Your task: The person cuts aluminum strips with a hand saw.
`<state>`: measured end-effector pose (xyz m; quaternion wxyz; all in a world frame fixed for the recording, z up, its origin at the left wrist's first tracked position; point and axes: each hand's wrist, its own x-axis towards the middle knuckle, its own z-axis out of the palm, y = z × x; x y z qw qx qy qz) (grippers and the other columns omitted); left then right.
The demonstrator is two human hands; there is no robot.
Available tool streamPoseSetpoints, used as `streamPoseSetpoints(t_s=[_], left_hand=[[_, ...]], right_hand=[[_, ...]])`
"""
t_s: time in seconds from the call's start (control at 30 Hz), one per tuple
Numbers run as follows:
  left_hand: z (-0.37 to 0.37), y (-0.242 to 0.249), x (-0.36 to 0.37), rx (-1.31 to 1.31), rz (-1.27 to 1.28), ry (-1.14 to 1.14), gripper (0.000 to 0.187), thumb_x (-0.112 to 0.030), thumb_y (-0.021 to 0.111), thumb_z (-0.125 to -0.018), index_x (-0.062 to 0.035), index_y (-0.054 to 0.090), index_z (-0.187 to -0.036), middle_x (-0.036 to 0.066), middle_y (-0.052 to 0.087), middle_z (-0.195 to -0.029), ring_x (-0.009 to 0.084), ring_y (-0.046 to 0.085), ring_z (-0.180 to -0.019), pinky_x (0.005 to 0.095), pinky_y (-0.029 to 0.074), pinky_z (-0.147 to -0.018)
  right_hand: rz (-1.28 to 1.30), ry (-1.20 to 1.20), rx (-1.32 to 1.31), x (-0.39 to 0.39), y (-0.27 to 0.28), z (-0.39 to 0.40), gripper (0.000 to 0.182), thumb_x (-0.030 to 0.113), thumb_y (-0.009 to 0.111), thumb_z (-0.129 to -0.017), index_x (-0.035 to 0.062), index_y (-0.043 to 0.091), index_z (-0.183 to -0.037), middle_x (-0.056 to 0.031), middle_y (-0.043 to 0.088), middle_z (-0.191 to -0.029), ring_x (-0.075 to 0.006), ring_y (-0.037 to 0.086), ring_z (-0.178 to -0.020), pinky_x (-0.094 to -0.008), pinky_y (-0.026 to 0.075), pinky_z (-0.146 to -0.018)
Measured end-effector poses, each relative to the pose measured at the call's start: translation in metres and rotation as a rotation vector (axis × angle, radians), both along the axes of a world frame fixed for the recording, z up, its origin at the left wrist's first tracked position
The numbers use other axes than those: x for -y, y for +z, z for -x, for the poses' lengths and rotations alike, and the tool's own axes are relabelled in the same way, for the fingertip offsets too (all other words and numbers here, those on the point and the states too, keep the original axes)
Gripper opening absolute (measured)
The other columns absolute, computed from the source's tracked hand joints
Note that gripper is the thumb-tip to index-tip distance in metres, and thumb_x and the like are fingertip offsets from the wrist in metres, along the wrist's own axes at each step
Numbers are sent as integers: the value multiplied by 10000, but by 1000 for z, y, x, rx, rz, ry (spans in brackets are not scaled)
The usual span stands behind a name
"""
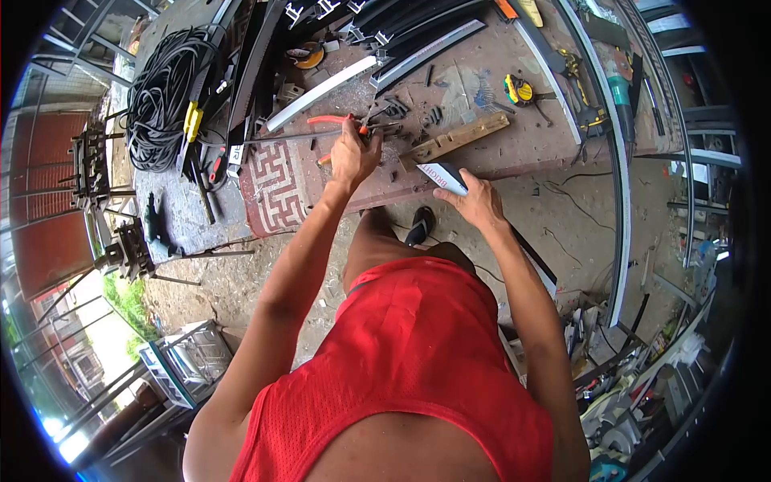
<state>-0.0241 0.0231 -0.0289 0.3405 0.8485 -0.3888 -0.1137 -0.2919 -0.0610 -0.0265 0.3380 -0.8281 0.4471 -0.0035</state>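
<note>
My left hand point(355, 157) is over the near edge of the work table, its fingers closed on a pair of red-handled pliers point(329, 119). The jaws point right, among small black pieces; part of the pliers is hidden under the fingers. My right hand point(479, 202) grips a long black and white profile bar point(443, 178) near its labelled end. From there the bar runs back beneath my right forearm, and its far end shows beside it. A wooden block with holes point(466, 138) lies just beyond that labelled end.
The table point(377, 189) carries several metal profiles point(434, 52), a yellow tape measure point(520, 90) and a coil of black cable point(165, 96). A long upright-looking bar point(620, 201) crosses the right side. A green drill point(151, 217) rests at left. Scrap profiles point(666, 394) pile up lower right.
</note>
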Motion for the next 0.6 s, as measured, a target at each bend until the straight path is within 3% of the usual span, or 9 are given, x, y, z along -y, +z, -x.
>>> streamPoseSetpoints(t_s=[0.13, 0.23, 0.27, 0.4, 0.6], left_hand=[[-2, 17, -25, -89, -83, -524, 265, -278, 654, -919, -20, 624, -972, 237, 680, -806, 431, 675, -804, 516, 520, -711], [12, 38, -31, 11, -251, -663, 257, -292, 620, -947, -39, 642, -982, 224, 689, -810, 421, 676, -790, 509, 512, -695], [13, 36, -31, 65, -290, -677, 277, -333, 588, -967, -60, 632, -975, 184, 691, -816, 401, 668, -783, 499, 506, -681], [12, 34, -27, 143, -331, -751, 251, -302, 563, -985, -58, 622, -971, 178, 688, -791, 399, 668, -751, 506, 500, -652], [18, 38, -19, 204, -316, -837, 242, -265, 548, -996, -27, 591, -985, 198, 644, -687, 397, 650, -645, 487, 482, -581]], right_hand=[[-21, 39, -63, 7, 11, -13, 838, 720, 707, -761, 12, 621, -1202, -283, 703, -1016, -470, 671, -981, -520, 540, -841], [-8, 40, -67, 11, 4, -10, 847, 724, 700, -763, 24, 612, -1232, -286, 700, -1031, -471, 667, -998, -523, 534, -860], [-6, 44, -62, 12, -1, -10, 842, 724, 698, -764, 31, 611, -1235, -287, 700, -1034, -470, 665, -1004, -524, 532, -865], [-48, 89, -73, 16, 3, -11, 917, 731, 679, -780, -18, 577, -1301, -295, 696, -1039, -484, 662, -1001, -536, 536, -846], [-75, 102, -89, 18, 6, -12, 932, 743, 673, -774, 8, 568, -1337, -294, 697, -1040, -482, 665, -1000, -538, 536, -842]])
